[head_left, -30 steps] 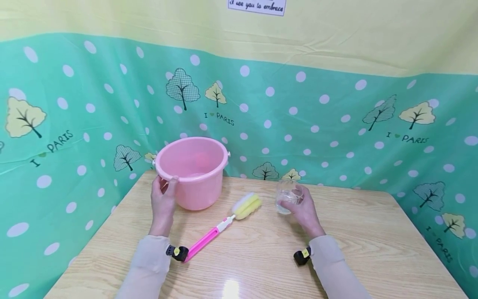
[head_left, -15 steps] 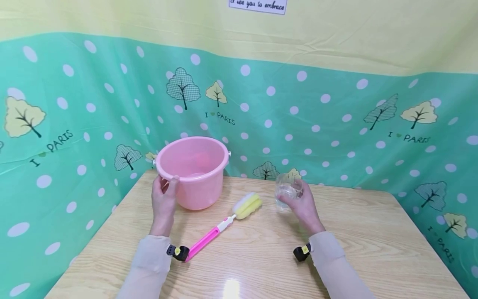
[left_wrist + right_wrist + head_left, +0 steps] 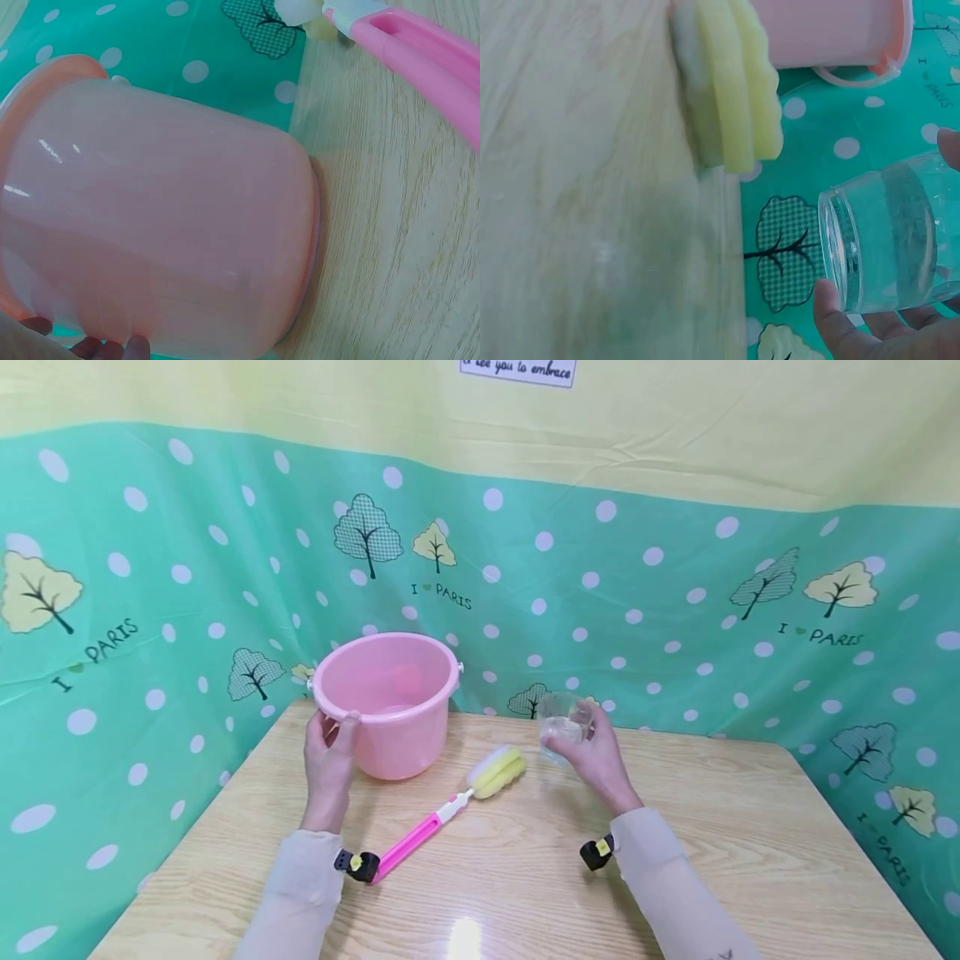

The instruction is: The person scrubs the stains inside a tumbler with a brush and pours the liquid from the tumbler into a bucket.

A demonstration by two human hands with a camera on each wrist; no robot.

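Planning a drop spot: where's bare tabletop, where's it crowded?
Free: tabletop right of the right hand; front middle, between brush and right wrist camera. Crowded: back left, around the bucket, with the left hand gripping it and brush close by.

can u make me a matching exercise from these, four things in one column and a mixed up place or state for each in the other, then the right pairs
Column one
1. bucket
2. sponge brush
3. drinking glass
4. left hand

Column two
a. see-through, gripped by the right hand
b. gripping the bucket at its rim
c. lying on the table, yellow and white at one end
d. pink, standing upright with its open top facing up

Right pairs
1-d
2-c
3-a
4-b
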